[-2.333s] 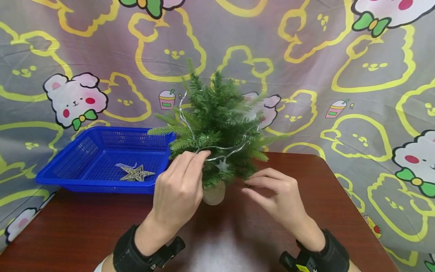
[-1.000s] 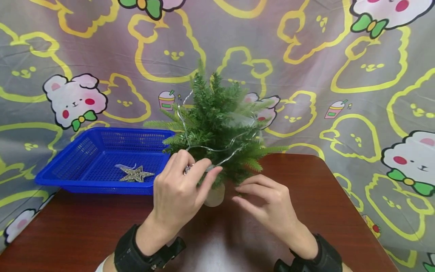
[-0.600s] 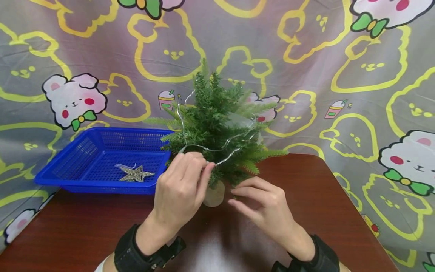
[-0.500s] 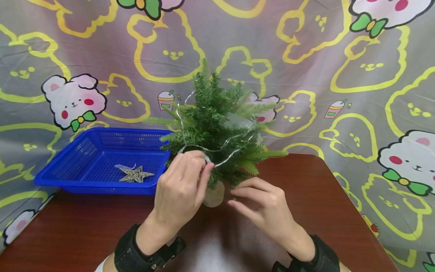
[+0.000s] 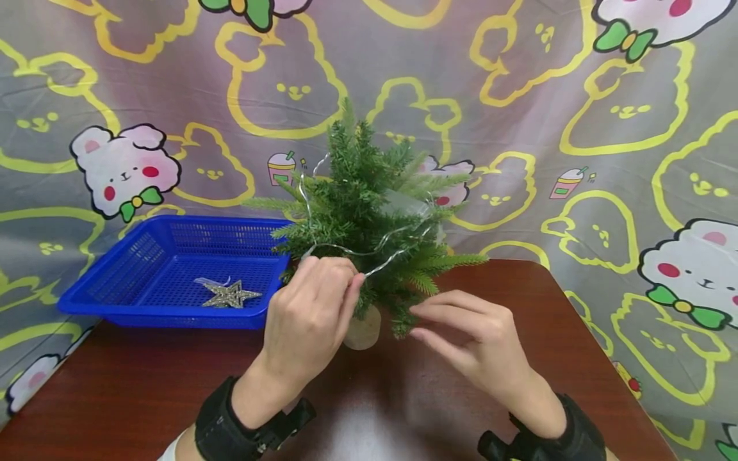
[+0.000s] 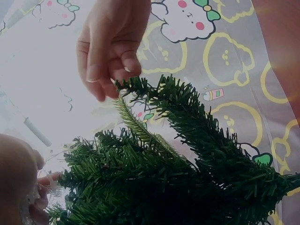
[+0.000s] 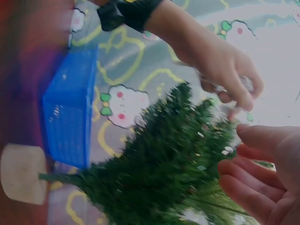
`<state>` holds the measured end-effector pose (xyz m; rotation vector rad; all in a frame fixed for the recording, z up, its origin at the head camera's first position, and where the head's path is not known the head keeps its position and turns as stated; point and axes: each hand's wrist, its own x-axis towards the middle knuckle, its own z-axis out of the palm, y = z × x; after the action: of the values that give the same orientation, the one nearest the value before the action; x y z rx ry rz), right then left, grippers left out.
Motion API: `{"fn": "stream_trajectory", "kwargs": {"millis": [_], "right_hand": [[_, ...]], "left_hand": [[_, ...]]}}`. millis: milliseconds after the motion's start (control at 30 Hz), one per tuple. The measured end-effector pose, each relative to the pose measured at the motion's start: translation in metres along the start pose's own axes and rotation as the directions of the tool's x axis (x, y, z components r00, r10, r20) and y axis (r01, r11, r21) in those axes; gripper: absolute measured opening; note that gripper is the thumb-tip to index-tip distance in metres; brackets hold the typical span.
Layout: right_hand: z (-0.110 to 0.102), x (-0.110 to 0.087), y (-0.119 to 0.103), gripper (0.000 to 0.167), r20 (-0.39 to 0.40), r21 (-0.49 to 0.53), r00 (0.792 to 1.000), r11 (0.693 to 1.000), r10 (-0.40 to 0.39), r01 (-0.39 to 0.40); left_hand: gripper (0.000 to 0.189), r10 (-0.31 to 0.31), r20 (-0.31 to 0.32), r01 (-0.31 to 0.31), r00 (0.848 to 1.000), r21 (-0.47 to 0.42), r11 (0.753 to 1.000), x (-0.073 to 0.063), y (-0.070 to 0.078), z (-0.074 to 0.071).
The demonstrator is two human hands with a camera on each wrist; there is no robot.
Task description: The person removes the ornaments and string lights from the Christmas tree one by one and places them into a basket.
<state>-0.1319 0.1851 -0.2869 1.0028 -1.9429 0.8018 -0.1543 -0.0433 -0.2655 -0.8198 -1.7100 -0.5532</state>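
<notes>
A small artificial Christmas tree (image 5: 363, 198) stands on a pale round base (image 5: 363, 331). A clear string of lights (image 5: 383, 264) loops across its front and up the left side. My left hand (image 5: 305, 314) pinches this string low at the front; a clear bunch of it (image 7: 246, 83) shows at those fingers in the right wrist view. My right hand (image 5: 478, 333) is at the lower right, thumb and fingers parted, by the tip of a low branch (image 5: 401, 323). In the left wrist view its fingertips (image 6: 133, 65) meet or nearly meet that branch.
A blue plastic basket (image 5: 190, 318) stands left of the tree, with a glittery gold star ornament (image 5: 230, 294) inside. Both are on a brown table (image 5: 144, 384). A patterned grey curtain (image 5: 507, 83) hangs close behind.
The right hand first drifted left and down, then moved back right, away from the low branch, which now shows beside its fingers. My left hand has shifted its grip along the string; the tree turned slightly.
</notes>
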Motion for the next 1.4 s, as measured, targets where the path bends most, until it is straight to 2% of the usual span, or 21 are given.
{"fn": "stream_trajectory", "kwargs": {"millis": [100, 200, 367, 500, 633, 833, 967, 1100, 1233, 1400], "right_hand": [[-0.010, 0.004, 0.002, 0.016, -0.073, -0.018, 0.997, 1.000, -0.009, 0.008], [-0.019, 0.008, 0.006, 0.016, -0.172, -0.048, 0.985, 0.999, -0.012, 0.004], [-0.025, 0.013, 0.012, 0.022, -0.347, -0.098, 0.938, 0.994, 0.014, -0.051], [-0.026, 0.014, 0.017, 0.033, -0.414, -0.121, 0.908, 0.986, 0.057, -0.117], [-0.027, 0.014, 0.023, 0.042, -0.396, -0.129, 0.912, 0.977, 0.104, -0.167], [-0.028, 0.009, 0.032, 0.031, -0.298, -0.122, 0.940, 0.970, 0.164, -0.208], [-0.028, 0.007, 0.035, 0.037, -0.253, -0.116, 0.949, 0.968, 0.190, -0.225], [-0.026, 0.006, 0.036, 0.039, -0.240, -0.093, 0.957, 0.977, 0.166, -0.193], [-0.023, 0.005, 0.035, 0.027, -0.242, -0.054, 0.965, 0.991, 0.104, -0.120], [-0.019, 0.007, 0.031, 0.031, -0.253, -0.028, 0.967, 0.998, 0.040, -0.049]], "left_hand": [[0.029, 0.004, 0.004, -0.004, 1.000, 0.013, 1.000, -0.002, -0.001, 0.001], [0.029, 0.003, 0.005, -0.003, 1.000, 0.022, 1.000, -0.002, -0.001, 0.002], [0.026, 0.002, -0.010, -0.001, 1.000, 0.039, 0.999, -0.002, 0.000, 0.002], [0.025, 0.022, -0.033, -0.020, 0.999, 0.059, 0.998, 0.000, 0.001, 0.002], [0.026, 0.043, -0.040, -0.040, 0.998, 0.070, 0.997, 0.002, 0.002, 0.001], [0.030, 0.044, -0.034, -0.042, 0.998, 0.077, 0.996, 0.003, 0.002, 0.001], [0.035, 0.036, -0.043, -0.033, 0.998, 0.082, 0.996, 0.005, 0.002, 0.001], [0.039, 0.026, -0.055, -0.021, 0.998, 0.096, 0.995, 0.006, 0.003, 0.001], [0.042, 0.009, -0.061, -0.003, 0.998, 0.095, 0.995, 0.005, 0.003, 0.002], [0.048, -0.012, -0.063, 0.016, 0.998, 0.072, 0.997, 0.003, 0.002, 0.002]]}}
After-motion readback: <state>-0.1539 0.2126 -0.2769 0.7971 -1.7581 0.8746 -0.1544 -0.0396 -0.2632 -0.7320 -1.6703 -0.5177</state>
